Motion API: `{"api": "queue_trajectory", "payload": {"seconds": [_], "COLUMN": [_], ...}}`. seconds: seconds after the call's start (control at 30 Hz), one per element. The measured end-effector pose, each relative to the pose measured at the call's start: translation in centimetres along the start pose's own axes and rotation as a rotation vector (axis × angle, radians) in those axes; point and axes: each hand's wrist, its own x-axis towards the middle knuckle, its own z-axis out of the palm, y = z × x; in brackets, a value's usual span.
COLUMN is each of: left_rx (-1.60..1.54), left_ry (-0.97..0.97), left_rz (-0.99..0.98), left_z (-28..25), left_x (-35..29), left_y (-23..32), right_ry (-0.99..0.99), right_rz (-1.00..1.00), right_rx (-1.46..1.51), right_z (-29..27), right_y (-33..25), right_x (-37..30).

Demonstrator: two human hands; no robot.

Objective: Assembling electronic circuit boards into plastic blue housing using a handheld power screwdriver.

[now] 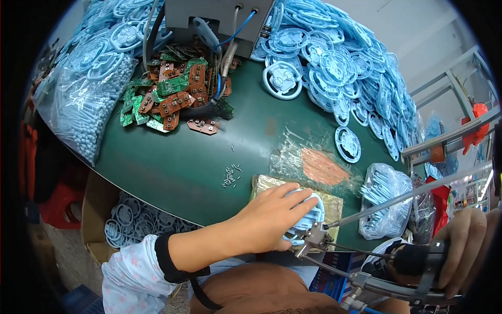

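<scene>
My left hand (274, 215) reaches over a light blue plastic wheel-shaped part (315, 213), fingers on its far side and thumb near its front edge. The part lies on a tape-wrapped block (334, 205) at the table's near edge. At the far right my right hand (464, 248) is closed around the black body of a screwdriver-like power tool (410, 259). The tool's metal head (315, 238) sits at the near right rim of the part. My left palm covers much of the part. The tool's tip is hard to make out.
Blue wheel parts (334, 68) are heaped at the back. Circuit boards (178, 94) lie beside a grey machine (209, 21). Small screws (230, 176) lie left of the block. Bags of blue sticks (89, 104) (384, 196) flank the table; a carton (97, 225) stands below.
</scene>
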Motion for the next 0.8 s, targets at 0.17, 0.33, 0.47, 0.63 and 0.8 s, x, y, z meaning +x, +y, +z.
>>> {"api": "queue_trajectory", "payload": {"seconds": [0.17,0.33,0.47,0.63,0.8], "left_rx": [0.003,-0.013,0.003,0.073,0.129], "left_ry": [0.017,-0.011,-0.054,-0.016,-0.140], "left_rz": [-0.002,-0.018,-0.015,-0.003,0.002], "left_z": [0.4,-0.2,-0.8,-0.4,-2.2], "left_x": [0.0,0.1,0.7,0.0,-0.3], "left_y": [-0.1,0.2,0.6,0.6,1.3], "right_ry": [-0.086,0.050,0.010,-0.079,0.073], "right_rz": [0.073,0.081,0.060,0.099,0.109], "right_rx": [-0.058,-0.105,-0.121,-0.006,-0.106], "right_z": [0.2,-1.3,-1.4,-3.9,-3.1], "right_y": [1.3,2.9,3.6,2.6,-1.5], "right_x": [-1.2,-2.6,-2.3,-2.6,-2.6]}}
